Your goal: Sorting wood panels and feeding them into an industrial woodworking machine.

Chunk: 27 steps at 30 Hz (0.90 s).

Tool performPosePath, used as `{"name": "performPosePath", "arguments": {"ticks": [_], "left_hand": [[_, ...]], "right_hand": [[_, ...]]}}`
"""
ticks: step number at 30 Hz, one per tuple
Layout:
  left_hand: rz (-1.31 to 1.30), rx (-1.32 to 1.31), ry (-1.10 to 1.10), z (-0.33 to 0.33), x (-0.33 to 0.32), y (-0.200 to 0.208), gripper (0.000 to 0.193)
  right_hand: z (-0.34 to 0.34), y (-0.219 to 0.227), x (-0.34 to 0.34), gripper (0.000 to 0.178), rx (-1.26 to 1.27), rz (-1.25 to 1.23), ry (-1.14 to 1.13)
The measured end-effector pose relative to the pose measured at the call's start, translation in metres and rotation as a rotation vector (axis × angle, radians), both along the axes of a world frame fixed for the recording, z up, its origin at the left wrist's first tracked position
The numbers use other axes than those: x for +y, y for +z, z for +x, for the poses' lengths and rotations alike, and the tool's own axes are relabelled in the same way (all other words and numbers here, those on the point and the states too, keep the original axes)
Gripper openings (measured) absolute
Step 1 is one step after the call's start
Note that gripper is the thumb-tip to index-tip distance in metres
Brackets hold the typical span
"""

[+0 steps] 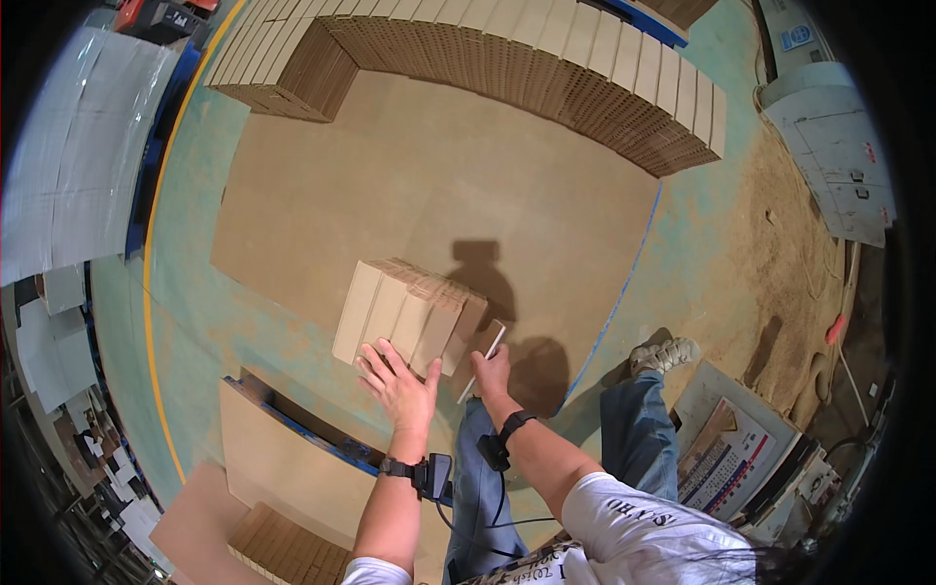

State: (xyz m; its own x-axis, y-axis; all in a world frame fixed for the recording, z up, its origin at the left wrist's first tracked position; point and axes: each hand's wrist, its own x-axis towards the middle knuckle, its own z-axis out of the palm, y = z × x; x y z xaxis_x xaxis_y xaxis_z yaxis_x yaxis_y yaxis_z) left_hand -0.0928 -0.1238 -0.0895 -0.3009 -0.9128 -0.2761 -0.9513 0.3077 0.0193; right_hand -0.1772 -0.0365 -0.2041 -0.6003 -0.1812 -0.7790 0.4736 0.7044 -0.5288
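A short row of tan cardboard blocks point(400, 310) stands at the near edge of a large brown sheet. My left hand point(400, 385) rests on the near side of this row, fingers spread and lying flat. Just right of the row, my right hand point(492, 370) is closed round a thin white strip point(496, 337), whose ends stick out above and below the fist. Whether the strip touches the blocks I cannot tell. Both wrists wear black straps with small devices and cables.
Beyond lies the brown sheet point(390, 166), with a long curved-looking row of similar blocks point(546, 68) along its far edge. A low board-topped pallet point(292, 458) is at near left, wrapped stacks point(83, 146) at far left. Grey cabinets point(838, 146) and leaning panels point(726, 444) stand right.
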Motion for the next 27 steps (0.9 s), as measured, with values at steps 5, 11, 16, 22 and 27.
{"name": "performPosePath", "arguments": {"ticks": [5, 11, 16, 22, 27], "left_hand": [[0.012, -0.004, 0.005, 0.000, 0.002, -0.001, 0.092], [-0.009, -0.015, -0.002, 0.008, 0.003, -0.004, 0.092], [-0.063, 0.015, -0.032, -0.002, 0.005, -0.007, 0.091], [-0.033, 0.049, -0.001, -0.007, 0.001, -0.004, 0.094], [0.193, 0.292, 0.004, 0.040, -0.026, 0.005, 0.085]], "right_hand": [[0.004, -0.003, -0.010, 0.055, 0.073, 0.047, 0.034], [0.021, -0.009, -0.023, 0.067, 0.160, 0.019, 0.129], [0.010, -0.024, -0.015, 0.048, 0.140, -0.027, 0.131], [-0.031, 0.033, 0.031, 0.047, -0.409, -0.323, -0.126], [-0.082, 0.162, 0.157, 0.022, -0.342, -0.414, -0.116]]}}
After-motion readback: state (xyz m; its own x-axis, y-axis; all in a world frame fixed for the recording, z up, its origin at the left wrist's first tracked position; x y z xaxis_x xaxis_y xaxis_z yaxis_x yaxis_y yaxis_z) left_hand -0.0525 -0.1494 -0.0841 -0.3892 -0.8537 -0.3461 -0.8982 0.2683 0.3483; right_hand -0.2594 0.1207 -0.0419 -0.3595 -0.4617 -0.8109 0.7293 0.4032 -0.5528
